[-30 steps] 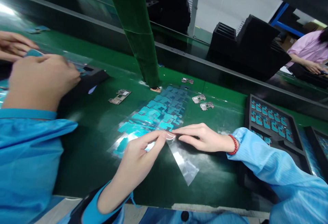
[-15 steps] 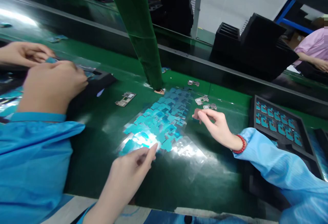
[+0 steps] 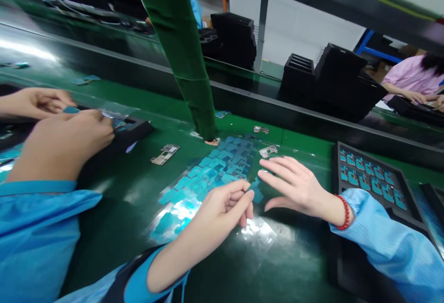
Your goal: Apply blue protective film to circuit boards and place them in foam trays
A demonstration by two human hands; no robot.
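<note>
My left hand (image 3: 231, 203) is closed in a pinch above the right edge of the sheet of overlapping teal pieces (image 3: 204, 169). A small teal piece (image 3: 257, 190) shows at its fingertips and seems pinched there; its far side is partly hidden. My right hand (image 3: 294, 187), with a red bead bracelet, is open just to the right, fingers stretched toward the left hand and holding nothing visible. Beyond its fingertips lies a small silver circuit board (image 3: 268, 151). Another silver board (image 3: 261, 129) sits farther back, and a larger one (image 3: 165, 154) lies left of the sheet.
On the right stands a black tray (image 3: 336, 169) with rows of teal-covered boards (image 3: 364, 182). A green-wrapped post (image 3: 194, 76) rises behind the sheet. A co-worker's hands (image 3: 65, 136) work over a dark tray on the left. Black tray stacks (image 3: 340, 81) stand across the bench.
My left hand has moved right and up, to the sheet's right edge. My right hand has gone from a pinch on a small piece to open fingers. The camera view has tilted up slightly.
</note>
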